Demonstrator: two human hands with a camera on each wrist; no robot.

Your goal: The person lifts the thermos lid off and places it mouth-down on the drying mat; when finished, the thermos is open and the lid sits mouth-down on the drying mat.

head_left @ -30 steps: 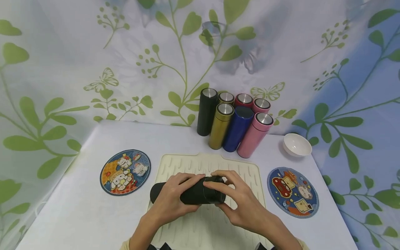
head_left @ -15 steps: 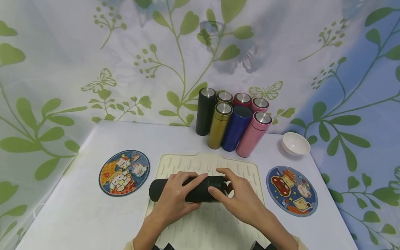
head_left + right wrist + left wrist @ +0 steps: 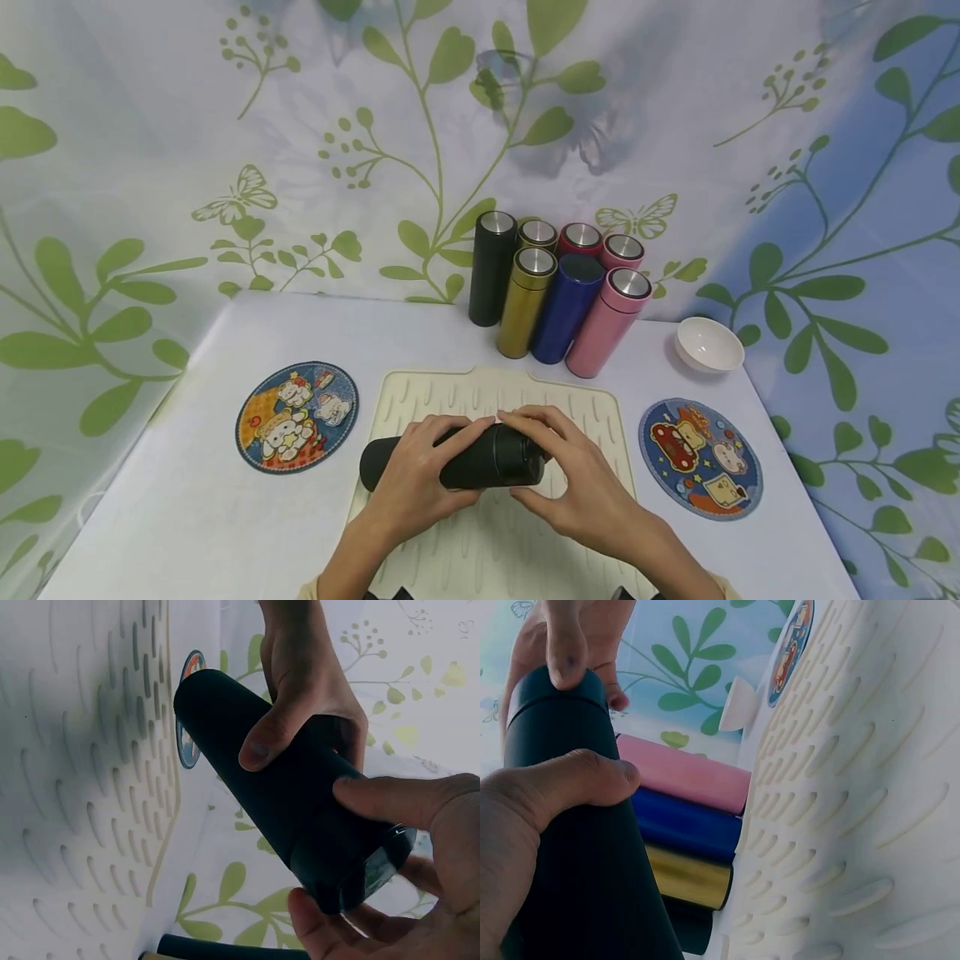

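Bottle [image 3: 474, 463], one, gripped by left hand [image 3: 420, 465], right hand [image 3: 573, 467]; seven bottles [image 3: 564, 312] upright.

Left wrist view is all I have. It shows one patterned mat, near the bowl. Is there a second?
Observer: Yes, the head view shows a left mat, to the left of the ridged pad.
Operator: Among the standing bottles I get pink, blue, gold and black. Any other colour?
Observer: A red bottle, in the back row behind the blue bottle.
Operator: The held bottle runs out of my frame at the bottom. Where does it finish?
Observer: Its end juts out past the left hand, on the side toward the left mat.
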